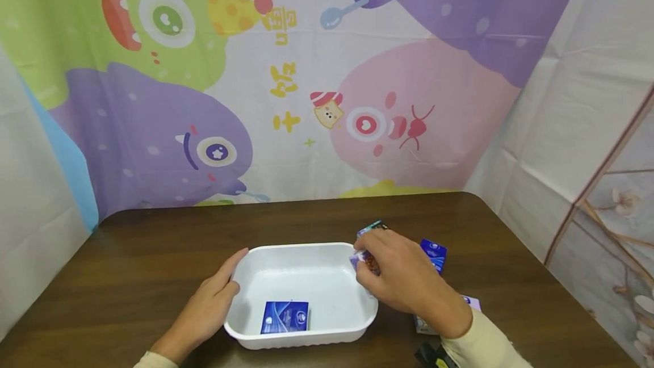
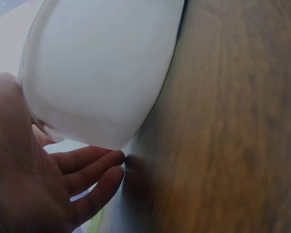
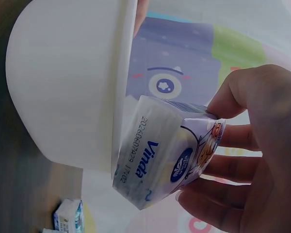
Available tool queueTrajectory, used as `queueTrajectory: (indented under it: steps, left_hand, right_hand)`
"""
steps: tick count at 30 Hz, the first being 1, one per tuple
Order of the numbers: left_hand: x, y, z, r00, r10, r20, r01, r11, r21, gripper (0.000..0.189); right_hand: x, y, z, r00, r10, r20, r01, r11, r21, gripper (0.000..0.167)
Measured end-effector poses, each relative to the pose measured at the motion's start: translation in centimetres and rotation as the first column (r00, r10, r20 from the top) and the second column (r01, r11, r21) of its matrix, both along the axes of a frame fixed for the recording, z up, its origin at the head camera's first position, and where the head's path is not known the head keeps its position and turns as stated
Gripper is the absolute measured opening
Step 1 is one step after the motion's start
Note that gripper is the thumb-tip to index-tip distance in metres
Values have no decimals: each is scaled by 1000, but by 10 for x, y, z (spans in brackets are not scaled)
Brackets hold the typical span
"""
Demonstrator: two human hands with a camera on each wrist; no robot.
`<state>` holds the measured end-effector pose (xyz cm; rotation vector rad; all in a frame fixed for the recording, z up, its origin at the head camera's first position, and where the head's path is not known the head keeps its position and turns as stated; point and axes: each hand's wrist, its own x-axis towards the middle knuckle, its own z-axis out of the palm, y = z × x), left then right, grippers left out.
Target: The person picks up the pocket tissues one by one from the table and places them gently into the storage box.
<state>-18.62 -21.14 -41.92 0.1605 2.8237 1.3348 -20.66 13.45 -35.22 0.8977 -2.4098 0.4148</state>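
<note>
A white rectangular tray (image 1: 301,341) stands on the dark wood table. My left hand (image 1: 206,302) holds its left side, thumb at the rim and fingers along the outer wall; in the left wrist view some fingers (image 2: 94,165) stretch past the tray's corner. My right hand (image 1: 395,268) grips a small purple Vinda tissue pack (image 3: 172,155) over the tray's right rim, thumb on one side and fingers on the other. Inside the tray, near its front wall, lies a blue tissue pack (image 1: 285,317).
Right of the tray are another blue pack (image 1: 434,253), a dark patterned pack (image 1: 377,225) behind my right hand, and a lilac pack (image 1: 471,302) partly hidden by my wrist. A black strap-like object (image 1: 434,356) shows by my right sleeve. A cartoon-printed curtain (image 1: 296,163) hangs behind the table.
</note>
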Motion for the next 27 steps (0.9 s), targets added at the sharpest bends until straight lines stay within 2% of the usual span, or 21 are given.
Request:
queueTrajectory:
  steps: [20,27]
  left_hand:
    - [0,1,2,1000,10,-7,-10,1000,-7,58]
    - [1,1,1,1000,9,-10,-9,1000,0,58]
  right_hand:
    - [3,-7,-1,990,137,-35,-138,990,-40,20]
    - [7,-10,-2,988,146,39,-145,989,-33,24]
